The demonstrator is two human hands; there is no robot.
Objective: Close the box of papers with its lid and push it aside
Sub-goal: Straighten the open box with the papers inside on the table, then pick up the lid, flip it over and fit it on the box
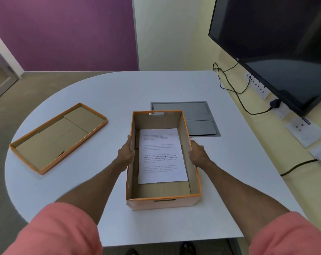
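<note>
On the white table [174, 85], the orange lid [58, 138] is lying upturned at the far left. The open orange box [163, 202], with printed papers [161, 155] inside, is being pressed between the flat left hand [126, 153] and flat right hand [198, 153] at the centre. A grey hatch [198, 115] is sitting behind it.

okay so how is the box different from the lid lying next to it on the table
The box has tall walls; the lid is a shallow tray.
The box holds printed paper; the lid, lying inside up, holds nothing.
The box sits in front of the person with the left hand and right hand against its long sides; the lid lies untouched to the left, angled diagonally.
Both are brown cardboard inside with orange edges.
</note>
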